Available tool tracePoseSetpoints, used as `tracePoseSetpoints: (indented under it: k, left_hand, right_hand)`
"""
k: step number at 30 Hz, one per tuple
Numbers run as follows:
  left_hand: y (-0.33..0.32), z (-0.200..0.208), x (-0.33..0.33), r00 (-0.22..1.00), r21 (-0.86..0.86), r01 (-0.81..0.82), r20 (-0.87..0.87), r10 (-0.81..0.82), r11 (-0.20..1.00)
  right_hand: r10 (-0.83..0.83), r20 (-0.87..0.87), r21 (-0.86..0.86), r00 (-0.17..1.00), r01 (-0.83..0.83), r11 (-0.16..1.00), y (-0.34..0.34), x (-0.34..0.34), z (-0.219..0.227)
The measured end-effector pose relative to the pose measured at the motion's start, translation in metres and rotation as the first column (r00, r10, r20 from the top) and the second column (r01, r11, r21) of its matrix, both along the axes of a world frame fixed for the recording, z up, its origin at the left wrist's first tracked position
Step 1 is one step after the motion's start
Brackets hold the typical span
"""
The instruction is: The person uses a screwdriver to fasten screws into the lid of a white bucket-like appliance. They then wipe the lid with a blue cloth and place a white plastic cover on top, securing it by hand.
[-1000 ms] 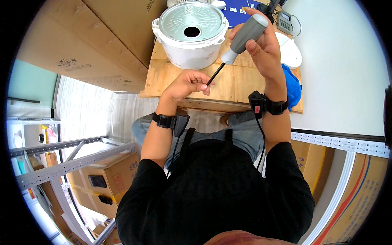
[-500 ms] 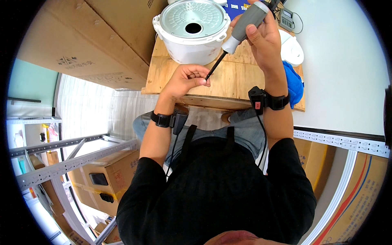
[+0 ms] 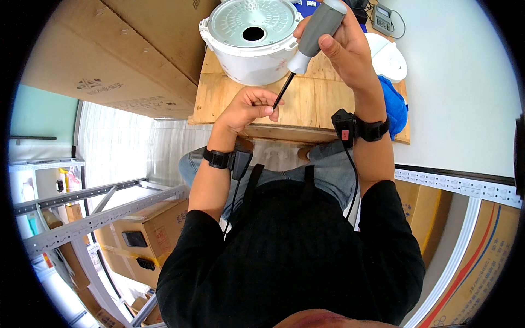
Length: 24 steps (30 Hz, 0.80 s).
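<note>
My right hand (image 3: 355, 63) is closed around the grey handle of a large screwdriver (image 3: 322, 27), whose black shaft slants down to the left. At the lower end of that shaft, my left hand (image 3: 249, 109) pinches the tip between thumb and fingers. Whether a small part also sits in that pinch is hidden. Just beyond my left hand stands a white rice cooker (image 3: 251, 63) with a flower print. On its top is a round silver metal plate (image 3: 279, 22) with a dark round hole near the front.
Under the cooker is a wooden tabletop (image 3: 219, 98). At its right lie a white plastic cover (image 3: 389, 60) and a blue cloth item (image 3: 395, 106); a grey keypad device (image 3: 381, 21) is farther back. A large cardboard box (image 3: 126, 60) stands left, metal shelving (image 3: 104, 221) lower left.
The screwdriver handle and my right hand have shifted slightly left, and the shaft stands a bit steeper. My left hand keeps its pinch at the tip.
</note>
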<state>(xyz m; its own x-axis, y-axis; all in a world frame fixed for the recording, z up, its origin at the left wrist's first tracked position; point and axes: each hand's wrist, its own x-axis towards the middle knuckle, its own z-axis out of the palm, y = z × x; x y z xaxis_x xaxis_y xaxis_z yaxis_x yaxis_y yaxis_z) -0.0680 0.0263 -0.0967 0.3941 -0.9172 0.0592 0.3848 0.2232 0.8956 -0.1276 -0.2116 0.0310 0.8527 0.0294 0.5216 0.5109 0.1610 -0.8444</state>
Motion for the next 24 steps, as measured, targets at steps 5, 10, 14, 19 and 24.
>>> tracePoseSetpoints:
  k: [5, 10, 14, 19, 24]
  left_hand:
    - [-0.002, -0.008, 0.005, 0.994, -0.085, 0.086, -0.055, -0.091, 0.993]
    - [-0.005, -0.002, 0.001, 1.0, -0.15, -0.021, 0.009, 0.022, 0.989]
    - [-0.007, 0.025, 0.017, 0.99, -0.037, -0.04, 0.137, 0.045, 0.998]
    - [-0.018, 0.086, 0.037, 0.802, 0.071, -0.268, 0.569, 0.182, 0.961]
    - [-0.041, 0.109, 0.059, 0.562, 0.021, -0.47, 0.778, 0.28, 0.882]
  right_hand:
    - [0.062, -0.015, -0.008, 0.998, -0.062, 0.998, -0.001, -0.002, 0.007]
    - [-0.031, -0.019, -0.012, 0.999, 0.031, 0.999, -0.006, 0.007, 0.001]
    - [-0.097, 0.057, -0.011, 0.994, 0.098, 0.995, -0.016, 0.016, 0.003]
    - [-0.21, 0.106, 0.001, 0.972, 0.211, 0.978, -0.009, 0.033, 0.052]
    - [-0.248, 0.179, -0.076, 0.952, 0.265, 0.961, -0.005, 0.071, 0.078]
